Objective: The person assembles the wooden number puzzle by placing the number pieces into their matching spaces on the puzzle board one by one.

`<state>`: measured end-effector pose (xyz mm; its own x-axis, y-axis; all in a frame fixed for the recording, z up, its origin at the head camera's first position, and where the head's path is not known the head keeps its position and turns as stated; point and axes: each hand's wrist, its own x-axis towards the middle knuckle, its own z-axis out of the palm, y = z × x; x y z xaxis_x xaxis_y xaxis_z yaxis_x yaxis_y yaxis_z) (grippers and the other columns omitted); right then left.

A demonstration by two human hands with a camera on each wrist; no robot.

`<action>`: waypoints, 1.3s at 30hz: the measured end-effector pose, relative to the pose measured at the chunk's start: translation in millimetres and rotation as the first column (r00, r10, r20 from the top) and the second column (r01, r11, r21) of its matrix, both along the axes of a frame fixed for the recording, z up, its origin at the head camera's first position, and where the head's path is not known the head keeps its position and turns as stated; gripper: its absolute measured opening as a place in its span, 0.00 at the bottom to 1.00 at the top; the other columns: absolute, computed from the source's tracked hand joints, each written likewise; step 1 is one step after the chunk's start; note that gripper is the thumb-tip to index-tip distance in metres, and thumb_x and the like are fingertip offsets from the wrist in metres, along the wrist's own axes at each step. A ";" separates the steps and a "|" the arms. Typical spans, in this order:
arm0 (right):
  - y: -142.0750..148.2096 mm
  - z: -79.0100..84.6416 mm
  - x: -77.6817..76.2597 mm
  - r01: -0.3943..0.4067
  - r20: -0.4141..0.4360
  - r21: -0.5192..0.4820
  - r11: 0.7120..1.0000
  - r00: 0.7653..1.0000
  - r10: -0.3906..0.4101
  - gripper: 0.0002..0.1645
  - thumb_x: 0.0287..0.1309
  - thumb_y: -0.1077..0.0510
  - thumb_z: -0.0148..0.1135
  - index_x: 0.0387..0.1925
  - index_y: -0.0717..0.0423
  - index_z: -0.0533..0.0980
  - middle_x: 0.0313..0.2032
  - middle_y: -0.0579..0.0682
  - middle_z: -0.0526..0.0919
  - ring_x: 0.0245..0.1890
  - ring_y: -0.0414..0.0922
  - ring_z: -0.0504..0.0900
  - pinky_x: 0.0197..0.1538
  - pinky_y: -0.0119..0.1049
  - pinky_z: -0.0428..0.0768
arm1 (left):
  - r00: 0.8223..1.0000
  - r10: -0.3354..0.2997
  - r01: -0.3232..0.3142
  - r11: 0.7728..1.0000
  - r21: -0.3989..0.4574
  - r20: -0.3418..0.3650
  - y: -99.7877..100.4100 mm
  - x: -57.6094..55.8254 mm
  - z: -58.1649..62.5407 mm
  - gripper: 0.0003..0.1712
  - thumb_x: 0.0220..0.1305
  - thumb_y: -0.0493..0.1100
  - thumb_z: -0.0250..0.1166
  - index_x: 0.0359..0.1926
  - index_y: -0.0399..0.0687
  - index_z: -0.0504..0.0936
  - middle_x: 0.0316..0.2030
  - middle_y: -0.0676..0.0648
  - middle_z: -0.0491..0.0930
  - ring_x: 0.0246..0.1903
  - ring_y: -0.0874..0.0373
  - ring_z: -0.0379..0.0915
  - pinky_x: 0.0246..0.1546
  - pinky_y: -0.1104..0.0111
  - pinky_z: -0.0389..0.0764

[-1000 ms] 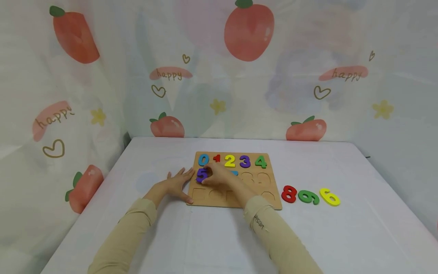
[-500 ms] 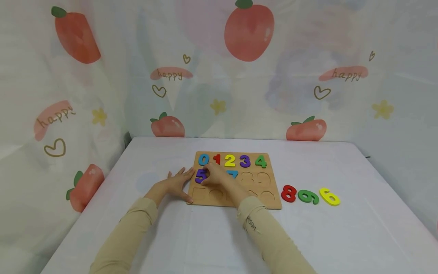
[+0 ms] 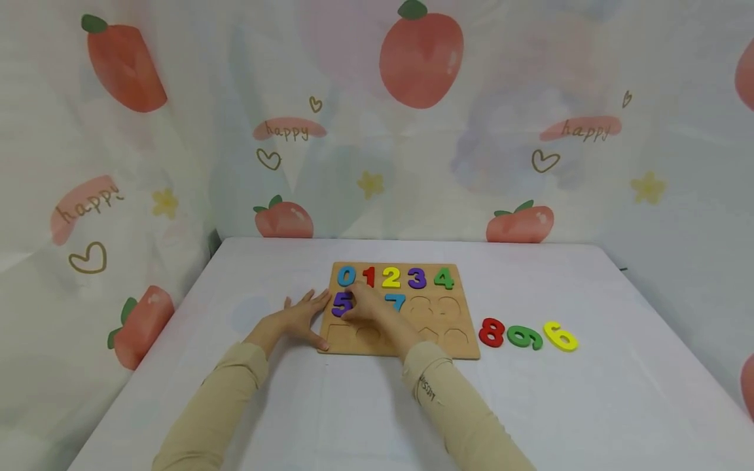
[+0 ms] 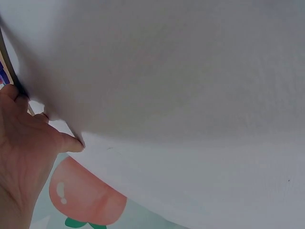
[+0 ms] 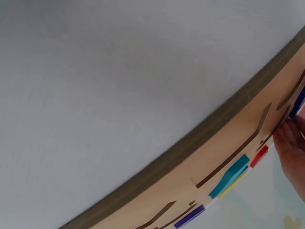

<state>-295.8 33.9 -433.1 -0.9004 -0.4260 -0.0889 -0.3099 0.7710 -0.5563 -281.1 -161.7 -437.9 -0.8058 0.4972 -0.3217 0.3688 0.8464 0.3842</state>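
A wooden number puzzle board (image 3: 469, 347) lies on the table. My right hand (image 3: 365, 303) pinches the purple number 5 (image 3: 339, 305) between thumb and fingers at the left end of the middle row. In the right wrist view, the fingers of the right hand (image 5: 291, 150) are at a purple piece (image 5: 298, 102). My left hand (image 3: 299, 320) is spread at the board's left edge, fingers and thumb touching it. The left wrist view shows the left hand (image 4: 28, 148) along that edge. A blue 7 (image 3: 395, 301) sits right of the right hand, which hides the slot between.
Along the board's top row sit a blue 0 (image 3: 346, 276), red 1 (image 3: 369, 275), yellow 2 (image 3: 391, 277), purple 3 (image 3: 417, 278) and green 4 (image 3: 444, 278). Right of the board lie a red 8 (image 3: 491, 332), a green piece (image 3: 524, 337) and a yellow piece (image 3: 560, 336).
My right hand has shifted slightly left with the purple 5, uncovering more of the blue 7. The left hand stays at the board's edge. The head view has turned slightly.
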 end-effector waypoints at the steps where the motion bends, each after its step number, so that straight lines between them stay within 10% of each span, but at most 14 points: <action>1: -0.6 -0.4 0.5 0.005 -0.002 -0.001 1.000 1.000 -0.005 0.36 0.51 0.56 0.70 0.59 0.67 0.69 0.57 0.60 0.73 0.56 0.52 0.74 0.64 0.43 0.70 | 1.000 -0.003 0.003 1.000 0.005 -0.004 -0.2 0.2 0.0 0.69 0.41 0.63 0.74 0.75 0.48 0.40 0.75 0.47 0.36 0.73 0.42 0.25 0.62 0.31 0.28; 19: 22.0 16.0 19.7 0.037 0.028 -0.133 0.990 0.999 -0.034 0.34 0.57 0.57 0.65 0.63 0.64 0.66 0.61 0.61 0.72 0.60 0.56 0.73 0.61 0.50 0.73 | 1.000 0.018 -0.018 1.000 -0.005 -0.016 2.0 -1.8 -2.5 0.69 0.41 0.63 0.74 0.75 0.49 0.40 0.75 0.47 0.37 0.74 0.42 0.26 0.62 0.32 0.29; 39: 75.8 43.2 31.1 -0.041 -0.149 -0.185 0.982 0.989 0.013 0.18 0.58 0.61 0.62 0.48 0.68 0.76 0.47 0.63 0.81 0.47 0.56 0.80 0.49 0.42 0.81 | 1.000 0.010 -0.010 1.000 -0.004 -0.016 1.8 1.6 -4.9 0.68 0.41 0.61 0.75 0.74 0.47 0.42 0.75 0.47 0.37 0.74 0.43 0.25 0.63 0.32 0.29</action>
<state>-264.6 109.7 -389.9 -0.8857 -0.4467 0.1264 -0.4178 0.6482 -0.6366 -279.5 -159.9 -442.8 -0.8158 0.4875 -0.3112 0.3661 0.8518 0.3747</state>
